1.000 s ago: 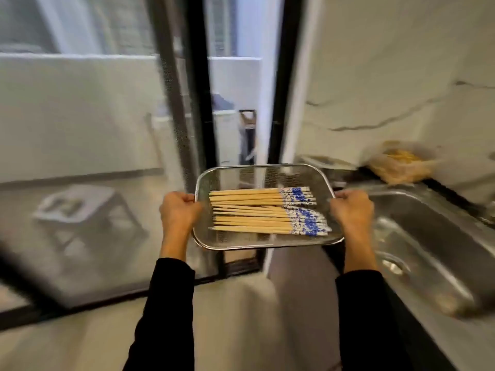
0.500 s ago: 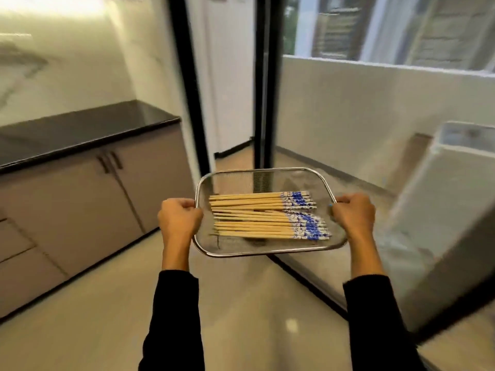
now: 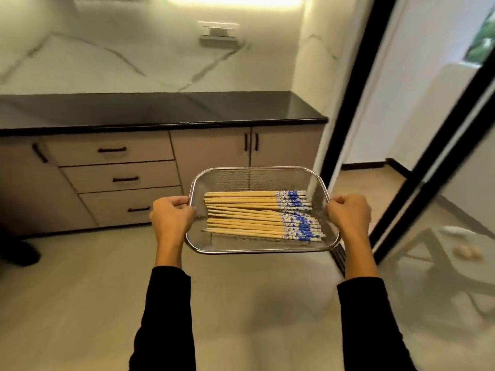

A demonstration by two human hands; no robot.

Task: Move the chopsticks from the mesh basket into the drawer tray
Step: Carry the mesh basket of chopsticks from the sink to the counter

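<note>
One dark countertop (image 3: pixel 166 108) runs across the room ahead of both hands, with a cabinet (image 3: pixel 187 167) under it: three closed drawers (image 3: pixel 122 179) stacked beyond the left hand, and two doors (image 3: pixel 250 145) straight past the basket. One black-framed glass door (image 3: pixel 417 145) stands off to the outside of the right hand. Half a second ago that door filled the middle of the view and the cabinet sat far to the left at an angle; the counter is now faced almost square on and looks nearer.

One mesh basket (image 3: pixel 261 250) hangs level between the hands, clear of any surface. The left hand (image 3: pixel 171 218) is clenched on its left rim and the right hand (image 3: pixel 348 215) is clenched on its right rim, both fists closed around the wire edge, the same grip as before.

Roughly a dozen and a half chopsticks (image 3: pixel 249 215) lie flat in the basket in two loose groups; an exact count cannot be made where they overlap. Their plain tips point toward the left hand and their blue-patterned ends toward the right hand. Their layout matches the earlier frame.
</note>
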